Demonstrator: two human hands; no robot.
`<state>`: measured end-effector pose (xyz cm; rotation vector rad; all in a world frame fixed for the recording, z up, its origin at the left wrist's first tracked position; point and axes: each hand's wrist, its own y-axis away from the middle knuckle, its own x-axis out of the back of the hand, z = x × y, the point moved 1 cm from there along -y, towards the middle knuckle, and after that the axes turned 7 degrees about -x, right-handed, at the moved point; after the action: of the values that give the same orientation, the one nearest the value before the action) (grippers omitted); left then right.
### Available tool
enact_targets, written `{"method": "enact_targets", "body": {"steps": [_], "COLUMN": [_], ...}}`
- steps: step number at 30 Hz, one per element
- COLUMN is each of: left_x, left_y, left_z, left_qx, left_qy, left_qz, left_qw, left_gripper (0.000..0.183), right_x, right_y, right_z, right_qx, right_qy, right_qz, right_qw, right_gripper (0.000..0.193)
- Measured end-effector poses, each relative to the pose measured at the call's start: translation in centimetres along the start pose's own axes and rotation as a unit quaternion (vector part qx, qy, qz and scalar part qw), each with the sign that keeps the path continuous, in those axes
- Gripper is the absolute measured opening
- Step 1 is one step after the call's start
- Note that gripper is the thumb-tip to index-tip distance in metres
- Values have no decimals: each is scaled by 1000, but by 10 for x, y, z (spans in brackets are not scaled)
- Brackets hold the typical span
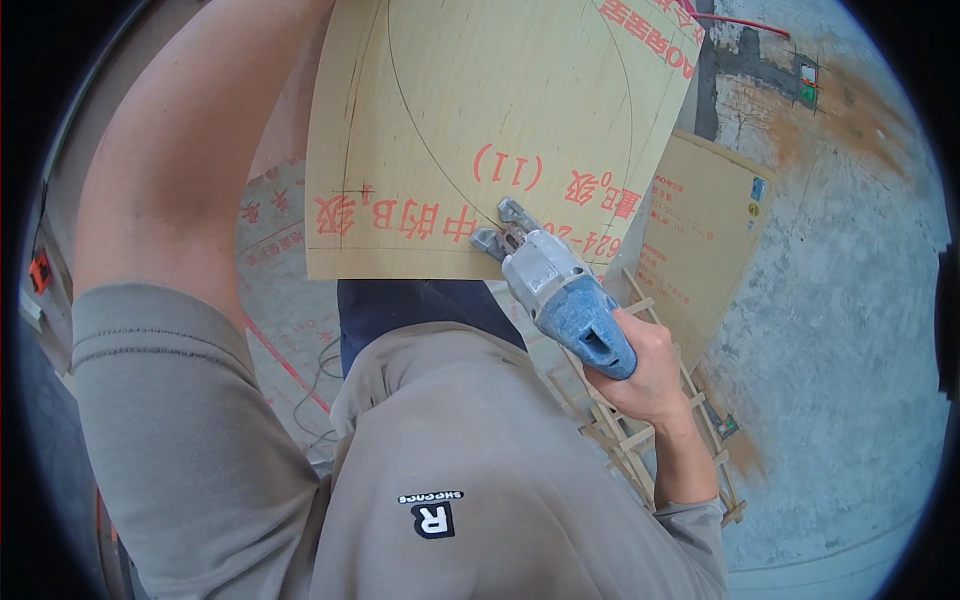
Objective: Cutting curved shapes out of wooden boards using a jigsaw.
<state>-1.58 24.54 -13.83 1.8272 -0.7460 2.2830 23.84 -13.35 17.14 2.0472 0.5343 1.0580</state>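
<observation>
We record one blue-and-silver power tool, its body gripped in the closed right hand, its forked metal end over the near edge of a pale wooden board at the foot of a drawn curve. Of the left hand, beyond the upper edge of view, we cannot tell the state. We list also, to the right, a slatted wooden frame and a second printed board.
</observation>
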Motion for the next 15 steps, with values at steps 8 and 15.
{"method": "enact_targets", "body": {"steps": [8, 15], "left_x": [64, 61], "left_y": [2, 30], "left_z": [29, 27], "left_qx": [-22, 33], "left_qy": [120, 76], "left_qz": [-162, -105], "left_qw": [979, 991], "left_gripper": [59, 58], "right_x": [-2, -1], "right_y": [-2, -2], "right_z": [-2, -1], "right_qx": [-14, 2], "right_qy": [-12, 12], "right_qz": [21, -3], "right_qw": [1000, 1000], "right_gripper": [19, 19]}}
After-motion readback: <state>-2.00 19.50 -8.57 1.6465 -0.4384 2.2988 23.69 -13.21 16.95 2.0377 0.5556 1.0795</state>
